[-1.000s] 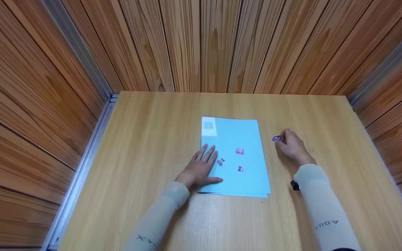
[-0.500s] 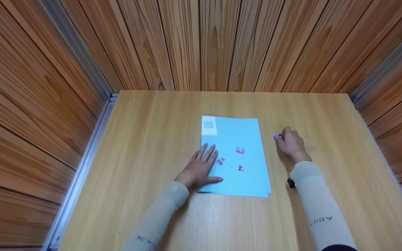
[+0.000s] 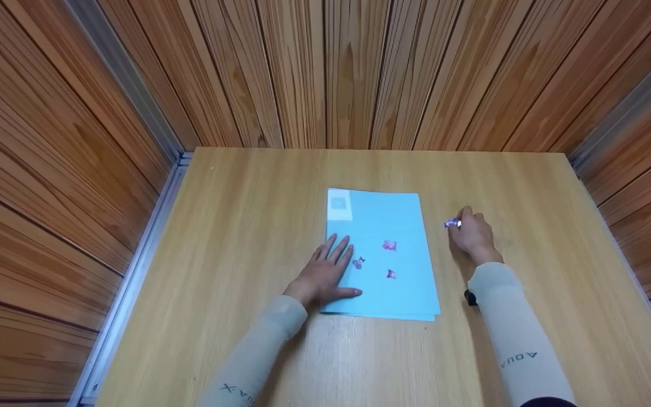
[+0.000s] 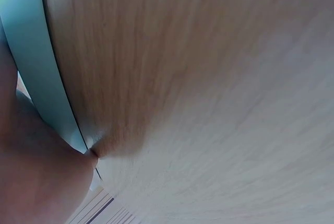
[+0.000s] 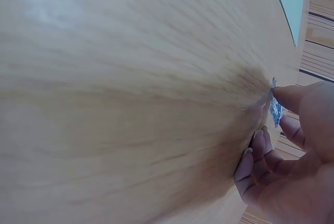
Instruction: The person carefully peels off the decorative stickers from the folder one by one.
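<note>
A light-blue folder or booklet (image 3: 402, 220) lies in the middle of the table, with small pink and purple stickers (image 3: 389, 245) on its front. My left hand (image 3: 322, 276) rests on its left side with the fingers straight and spread. In the left wrist view the folder's edge (image 4: 42, 67) curves up beside that hand. To the right of the folder, my right hand (image 3: 474, 234) pinches a small shiny purple-silver sticker (image 3: 452, 223) between thumb and index finger. The right wrist view shows this glittery sticker (image 5: 276, 110) partly covered by the fingers, close above the tabletop.
A white label (image 3: 339, 205) sits at the folder's upper left corner. The wooden table (image 3: 246, 198) is bounded by plank walls (image 3: 348, 73) at the back and both sides. A metal rail (image 3: 133, 282) runs along the left edge.
My right hand has shifted very slightly and the sticker in its fingertips has turned a little, catching more light. The left hand stays in place on the folder.
</note>
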`<state>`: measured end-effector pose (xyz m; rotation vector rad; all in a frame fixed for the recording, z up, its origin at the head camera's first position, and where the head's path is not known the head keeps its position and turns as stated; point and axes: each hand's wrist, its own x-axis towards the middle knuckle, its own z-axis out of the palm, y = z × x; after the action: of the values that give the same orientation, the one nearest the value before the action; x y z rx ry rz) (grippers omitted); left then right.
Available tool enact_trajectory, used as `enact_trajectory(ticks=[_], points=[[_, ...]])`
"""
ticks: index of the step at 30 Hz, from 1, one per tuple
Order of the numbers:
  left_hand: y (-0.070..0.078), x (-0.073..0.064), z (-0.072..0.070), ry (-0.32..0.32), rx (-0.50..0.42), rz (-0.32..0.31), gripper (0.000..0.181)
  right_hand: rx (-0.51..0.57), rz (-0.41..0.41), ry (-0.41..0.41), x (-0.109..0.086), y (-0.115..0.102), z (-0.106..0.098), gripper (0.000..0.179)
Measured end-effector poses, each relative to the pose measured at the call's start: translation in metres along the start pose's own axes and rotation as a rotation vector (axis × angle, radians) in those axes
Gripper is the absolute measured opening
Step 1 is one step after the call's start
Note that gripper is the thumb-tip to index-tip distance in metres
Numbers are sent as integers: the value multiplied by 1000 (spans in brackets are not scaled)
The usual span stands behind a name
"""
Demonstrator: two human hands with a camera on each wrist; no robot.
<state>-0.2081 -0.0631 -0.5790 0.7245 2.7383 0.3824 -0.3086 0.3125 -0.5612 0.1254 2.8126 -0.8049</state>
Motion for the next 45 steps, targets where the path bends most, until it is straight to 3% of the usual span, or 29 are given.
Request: enact_trajectory(ticks=[8,16,25,29,37,45], points=[[3,4,0,-16,15,-2,103,-32,-4,32,-3,3,-1,42],[3,0,1,-13,-2,10,101,-3,2,-34,-13,5,-5,57],[0,-1,-3,4,-13,5,101,24,-50,-96,-22,-3,-12,54],[0,-1,-2,-1,-18,4,101,-28,-70,-88,-30,-9,-12,54],[1,2,-2,-27,-5,-11,103,-157,-158,5,-39,-27,-6,51],[2,2,-2,-22,-14,-8,102,-175,-216,-16,-43,-48,2,44]])
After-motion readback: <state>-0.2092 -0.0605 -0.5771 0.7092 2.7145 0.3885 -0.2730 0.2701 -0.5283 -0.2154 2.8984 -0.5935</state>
